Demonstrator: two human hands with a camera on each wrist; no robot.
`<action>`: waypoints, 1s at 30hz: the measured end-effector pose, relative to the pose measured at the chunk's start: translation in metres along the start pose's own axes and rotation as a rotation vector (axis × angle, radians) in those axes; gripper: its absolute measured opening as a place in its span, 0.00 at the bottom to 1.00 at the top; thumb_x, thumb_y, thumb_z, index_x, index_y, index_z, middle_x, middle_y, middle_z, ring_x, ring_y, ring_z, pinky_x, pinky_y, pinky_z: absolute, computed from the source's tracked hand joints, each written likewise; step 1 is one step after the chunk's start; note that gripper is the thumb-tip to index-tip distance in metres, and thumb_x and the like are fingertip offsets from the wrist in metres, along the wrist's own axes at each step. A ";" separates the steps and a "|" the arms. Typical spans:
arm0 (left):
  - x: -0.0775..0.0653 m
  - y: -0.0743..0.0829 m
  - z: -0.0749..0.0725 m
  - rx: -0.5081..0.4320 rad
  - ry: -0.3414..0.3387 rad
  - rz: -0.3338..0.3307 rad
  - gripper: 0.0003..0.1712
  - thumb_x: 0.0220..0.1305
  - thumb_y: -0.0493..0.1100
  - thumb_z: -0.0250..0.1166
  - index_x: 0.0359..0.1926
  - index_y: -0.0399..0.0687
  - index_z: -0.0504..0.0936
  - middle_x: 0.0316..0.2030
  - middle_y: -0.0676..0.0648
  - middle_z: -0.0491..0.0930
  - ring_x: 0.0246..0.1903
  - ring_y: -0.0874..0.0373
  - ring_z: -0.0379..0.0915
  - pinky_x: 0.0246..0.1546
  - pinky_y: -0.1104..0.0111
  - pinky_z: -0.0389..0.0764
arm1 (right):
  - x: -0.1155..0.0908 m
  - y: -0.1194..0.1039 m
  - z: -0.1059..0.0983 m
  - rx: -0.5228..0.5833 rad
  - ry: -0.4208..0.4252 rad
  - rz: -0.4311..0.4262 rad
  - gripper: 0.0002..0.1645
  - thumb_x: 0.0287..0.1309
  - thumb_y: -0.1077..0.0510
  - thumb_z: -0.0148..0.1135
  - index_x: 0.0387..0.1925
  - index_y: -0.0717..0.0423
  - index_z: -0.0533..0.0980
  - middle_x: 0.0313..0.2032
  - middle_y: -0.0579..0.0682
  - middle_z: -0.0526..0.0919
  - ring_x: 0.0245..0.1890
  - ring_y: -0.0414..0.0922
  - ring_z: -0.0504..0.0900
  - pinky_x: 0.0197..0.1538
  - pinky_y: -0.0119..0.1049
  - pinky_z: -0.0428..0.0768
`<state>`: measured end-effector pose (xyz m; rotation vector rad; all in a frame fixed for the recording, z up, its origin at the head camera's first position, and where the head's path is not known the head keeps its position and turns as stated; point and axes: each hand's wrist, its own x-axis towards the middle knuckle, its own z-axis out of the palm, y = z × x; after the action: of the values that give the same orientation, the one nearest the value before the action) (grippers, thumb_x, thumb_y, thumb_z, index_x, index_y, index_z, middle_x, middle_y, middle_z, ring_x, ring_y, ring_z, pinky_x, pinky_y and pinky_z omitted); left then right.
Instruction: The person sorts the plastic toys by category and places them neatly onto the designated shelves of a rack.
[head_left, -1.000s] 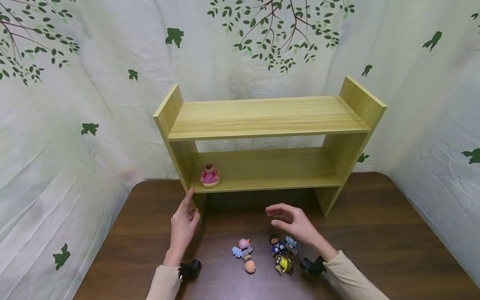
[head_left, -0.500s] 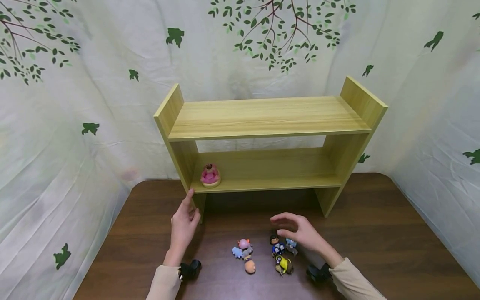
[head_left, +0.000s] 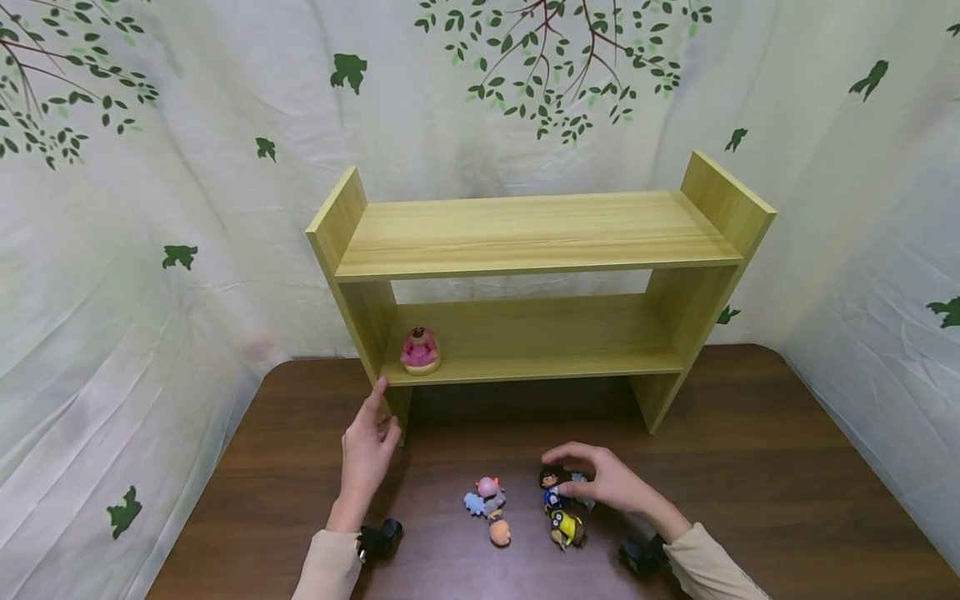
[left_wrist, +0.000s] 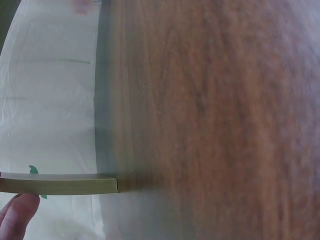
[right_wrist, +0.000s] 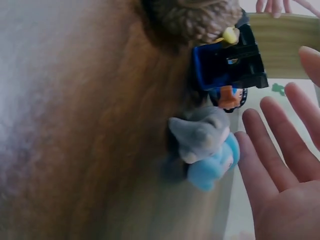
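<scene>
My left hand holds the front edge of the left side panel of a light wooden shelf. In the left wrist view, its thumb lies against one face of the panel, with a bit of another fingertip opposite. My right hand arches over toy figures on the table, fingers spread and the palm holding nothing. Below its thumb and forefinger lies a black-haired figure in blue. Beside the fingertips is a grey and light-blue figure, partly hidden by the hand in the head view.
A yellow and brown figure lies just in front of these. Left of them, several small figures form another cluster on the brown table. A pink bear figure sits on the shelf's middle board, far left. Printed cloth hangs behind.
My right hand has moved down and toward me, from above and behind the right cluster to over the black-haired figure. The left hand stays on the panel.
</scene>
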<state>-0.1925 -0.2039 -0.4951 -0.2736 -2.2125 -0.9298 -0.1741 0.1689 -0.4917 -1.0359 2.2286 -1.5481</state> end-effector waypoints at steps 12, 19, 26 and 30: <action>0.000 0.000 0.000 0.002 0.005 0.003 0.48 0.50 0.22 0.63 0.70 0.57 0.63 0.40 0.39 0.77 0.27 0.56 0.74 0.22 0.63 0.78 | -0.001 0.008 0.002 -0.099 -0.058 -0.018 0.23 0.54 0.63 0.65 0.54 0.60 0.75 0.55 0.57 0.77 0.54 0.52 0.75 0.56 0.45 0.72; 0.000 0.000 0.001 0.001 0.010 0.006 0.48 0.50 0.22 0.63 0.70 0.58 0.63 0.41 0.39 0.78 0.28 0.54 0.77 0.23 0.61 0.80 | 0.000 0.010 0.005 -0.172 -0.085 -0.008 0.27 0.49 0.64 0.68 0.54 0.59 0.76 0.56 0.56 0.76 0.57 0.52 0.72 0.57 0.42 0.70; 0.000 -0.001 0.001 0.008 0.018 0.019 0.48 0.50 0.22 0.62 0.70 0.58 0.63 0.37 0.40 0.77 0.26 0.55 0.75 0.22 0.67 0.77 | 0.001 0.011 0.008 -0.191 -0.062 0.027 0.27 0.47 0.70 0.66 0.53 0.65 0.75 0.54 0.61 0.76 0.56 0.58 0.72 0.56 0.46 0.71; 0.000 -0.001 0.001 0.011 0.021 0.022 0.47 0.50 0.22 0.62 0.69 0.58 0.63 0.36 0.41 0.76 0.25 0.55 0.74 0.22 0.71 0.76 | 0.002 0.009 0.008 -0.182 -0.037 0.010 0.25 0.51 0.66 0.67 0.53 0.63 0.75 0.54 0.59 0.76 0.54 0.54 0.74 0.55 0.47 0.72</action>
<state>-0.1936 -0.2042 -0.4964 -0.2806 -2.1904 -0.9043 -0.1748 0.1633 -0.5027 -1.0901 2.3803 -1.3304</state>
